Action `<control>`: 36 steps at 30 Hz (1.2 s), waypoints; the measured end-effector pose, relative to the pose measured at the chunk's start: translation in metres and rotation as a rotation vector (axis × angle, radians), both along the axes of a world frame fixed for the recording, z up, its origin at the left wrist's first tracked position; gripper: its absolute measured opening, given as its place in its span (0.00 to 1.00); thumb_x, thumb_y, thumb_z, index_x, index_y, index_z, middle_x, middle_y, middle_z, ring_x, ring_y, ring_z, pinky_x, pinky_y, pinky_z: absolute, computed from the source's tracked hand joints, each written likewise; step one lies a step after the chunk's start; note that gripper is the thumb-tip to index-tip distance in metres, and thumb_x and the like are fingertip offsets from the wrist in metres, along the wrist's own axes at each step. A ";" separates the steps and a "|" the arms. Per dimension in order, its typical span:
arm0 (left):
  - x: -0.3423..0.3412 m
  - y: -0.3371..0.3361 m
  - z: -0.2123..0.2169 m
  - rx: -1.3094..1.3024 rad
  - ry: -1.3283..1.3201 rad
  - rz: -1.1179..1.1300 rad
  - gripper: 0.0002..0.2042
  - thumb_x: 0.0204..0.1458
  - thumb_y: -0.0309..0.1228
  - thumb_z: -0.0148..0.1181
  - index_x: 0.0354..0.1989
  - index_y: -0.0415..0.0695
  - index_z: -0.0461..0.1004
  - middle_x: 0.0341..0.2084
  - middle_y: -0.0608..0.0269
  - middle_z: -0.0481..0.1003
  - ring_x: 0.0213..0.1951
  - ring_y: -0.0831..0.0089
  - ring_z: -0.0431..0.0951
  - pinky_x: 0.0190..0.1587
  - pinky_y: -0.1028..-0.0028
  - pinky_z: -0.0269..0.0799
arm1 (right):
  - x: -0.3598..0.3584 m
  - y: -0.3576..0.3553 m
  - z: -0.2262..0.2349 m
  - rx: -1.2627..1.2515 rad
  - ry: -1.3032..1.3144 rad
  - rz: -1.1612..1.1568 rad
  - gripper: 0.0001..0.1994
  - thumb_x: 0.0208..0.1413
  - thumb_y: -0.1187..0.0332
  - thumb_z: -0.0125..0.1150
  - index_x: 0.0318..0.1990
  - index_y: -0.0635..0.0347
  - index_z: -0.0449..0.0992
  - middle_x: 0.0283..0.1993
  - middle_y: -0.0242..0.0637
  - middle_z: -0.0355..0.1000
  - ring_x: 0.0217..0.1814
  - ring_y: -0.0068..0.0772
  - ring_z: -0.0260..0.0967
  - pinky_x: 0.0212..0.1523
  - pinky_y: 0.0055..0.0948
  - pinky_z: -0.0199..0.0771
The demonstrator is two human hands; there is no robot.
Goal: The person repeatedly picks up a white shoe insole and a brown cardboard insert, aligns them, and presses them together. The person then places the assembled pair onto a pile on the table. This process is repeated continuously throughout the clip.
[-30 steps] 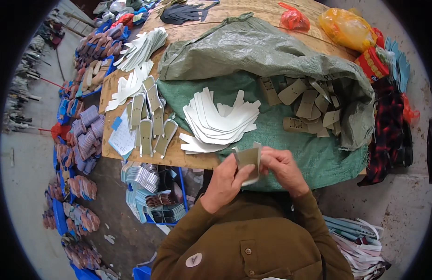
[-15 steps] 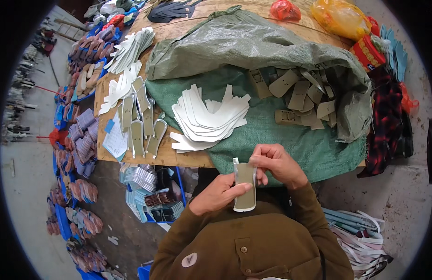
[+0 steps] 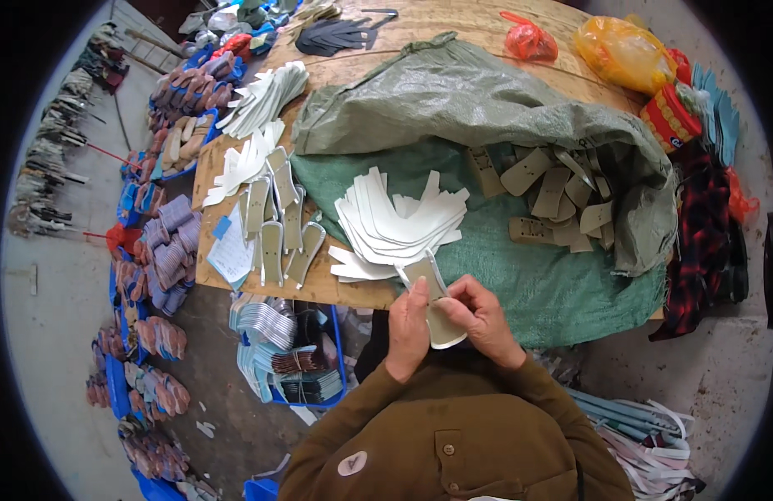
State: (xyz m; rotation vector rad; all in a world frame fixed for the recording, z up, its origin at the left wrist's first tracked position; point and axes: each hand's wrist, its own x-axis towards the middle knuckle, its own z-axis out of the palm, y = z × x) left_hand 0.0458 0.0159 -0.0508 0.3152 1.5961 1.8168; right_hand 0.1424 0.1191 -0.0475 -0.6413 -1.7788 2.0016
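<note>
At one table [image 3: 353, 292], the left hand [image 3: 409, 331] and right hand [image 3: 484, 321] grip one tan piece [image 3: 442, 331].

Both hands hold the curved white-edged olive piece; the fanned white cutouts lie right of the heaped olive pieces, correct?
No: the head view shows the fanned white cutouts left of the heaped olive pieces. Left hand and right hand hold the white-edged olive piece.

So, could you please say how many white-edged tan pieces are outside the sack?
6 visible tan pieces: one in left hand and right hand; on the table, one back, one left, one middle, two front. More may be hidden.
</note>
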 end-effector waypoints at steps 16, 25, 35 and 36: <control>-0.058 0.001 0.073 -0.181 0.135 -1.281 0.15 0.66 0.37 0.50 0.33 0.39 0.76 0.17 0.69 0.74 0.18 0.81 0.74 0.23 0.80 0.69 | 0.037 0.050 0.042 -0.423 -0.113 0.677 0.09 0.58 0.67 0.64 0.39 0.60 0.70 0.28 0.23 0.70 0.28 0.09 0.63 0.28 0.16 0.61; -0.043 -0.014 0.066 -0.197 0.050 -0.969 0.14 0.64 0.33 0.51 0.30 0.37 0.74 0.16 0.65 0.75 0.15 0.84 0.71 0.17 0.82 0.64 | 0.041 0.040 0.020 -0.569 -0.065 0.453 0.11 0.60 0.65 0.61 0.41 0.58 0.65 0.36 0.28 0.67 0.28 0.13 0.64 0.27 0.16 0.66; -0.024 -0.016 0.050 -0.136 -0.020 -0.627 0.12 0.65 0.33 0.51 0.36 0.37 0.75 0.19 0.65 0.76 0.18 0.83 0.74 0.21 0.83 0.67 | 0.034 0.047 0.025 -0.651 -0.002 0.249 0.14 0.66 0.55 0.53 0.40 0.56 0.64 0.30 0.29 0.67 0.20 0.13 0.63 0.13 0.16 0.65; -0.021 -0.014 0.048 -0.115 -0.036 -0.571 0.12 0.65 0.34 0.51 0.36 0.37 0.74 0.19 0.65 0.76 0.18 0.83 0.74 0.21 0.83 0.67 | 0.032 0.047 0.029 -0.678 0.058 0.203 0.14 0.66 0.55 0.53 0.39 0.56 0.63 0.31 0.29 0.65 0.19 0.13 0.61 0.12 0.16 0.63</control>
